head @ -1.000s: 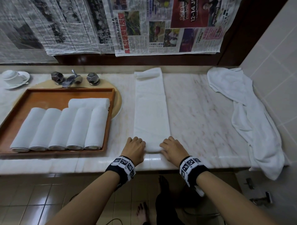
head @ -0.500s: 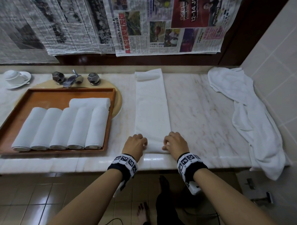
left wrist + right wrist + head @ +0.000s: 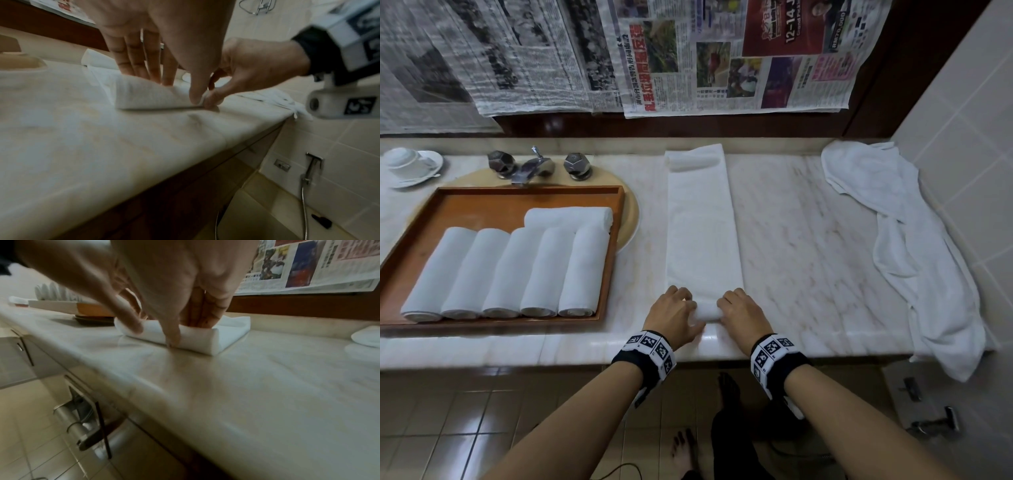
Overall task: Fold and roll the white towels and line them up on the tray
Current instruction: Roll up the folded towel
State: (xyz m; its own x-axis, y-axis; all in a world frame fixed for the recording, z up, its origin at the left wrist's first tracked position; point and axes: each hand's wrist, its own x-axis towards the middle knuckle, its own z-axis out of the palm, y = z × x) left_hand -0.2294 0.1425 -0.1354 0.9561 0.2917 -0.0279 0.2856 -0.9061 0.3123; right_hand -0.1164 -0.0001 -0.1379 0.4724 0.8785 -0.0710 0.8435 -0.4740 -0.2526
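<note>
A long folded white towel [image 3: 702,233] lies lengthwise on the marble counter [image 3: 808,240], its far end folded back on itself. Its near end is turned into a small roll [image 3: 707,312] [image 3: 148,95] [image 3: 197,339]. My left hand [image 3: 688,310] grips the roll's left end, fingers over the top and thumb at the near side. My right hand [image 3: 726,308] grips the right end the same way. To the left, the wooden tray [image 3: 616,240] holds several rolled towels [image 3: 506,270] side by side, with one more roll [image 3: 568,217] lying crosswise behind them.
A loose crumpled white towel [image 3: 914,246] sprawls along the counter's right side and hangs over the front edge by the tiled wall [image 3: 962,137]. Behind the tray are a faucet [image 3: 534,168] and an upturned cup on a saucer [image 3: 407,164]. Newspapers [image 3: 722,58] cover the wall behind.
Both hands have shifted slightly away from me and closer together, turning the towel's near end over. A small roll now shows between them where the end lay flat.
</note>
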